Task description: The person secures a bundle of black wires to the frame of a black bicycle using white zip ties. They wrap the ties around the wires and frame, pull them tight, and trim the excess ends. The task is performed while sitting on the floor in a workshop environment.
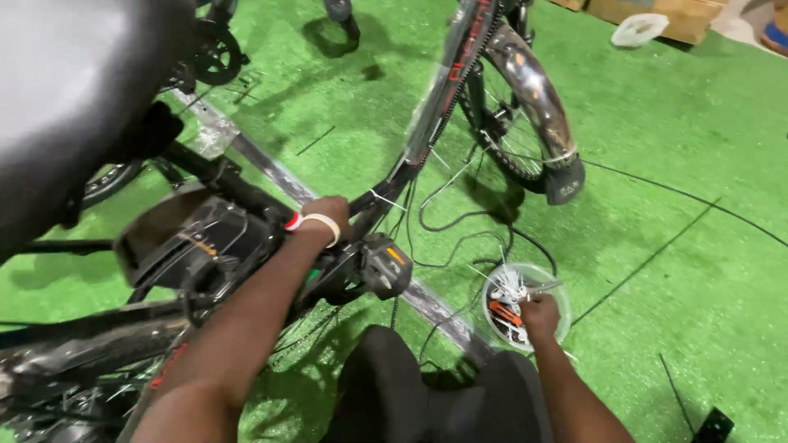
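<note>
Left hand (324,215) mid-frame, wrapped around the black bike frame (246,193) just above the pedal (387,264), white wristband (322,223) on. Right hand (539,314) lower right of centre, fingers pinched shut inside a clear plastic bowl (560,287) sitting on the green turf (657,164), grabbing at the white zip ties (509,287) in there; can't tell exactly which one. Chrome fender (533,82) and front wheel (501,139) up top centre-right, black saddle (74,90) filling upper left, loose cables (460,221) snaking between frame and bowl.
</note>
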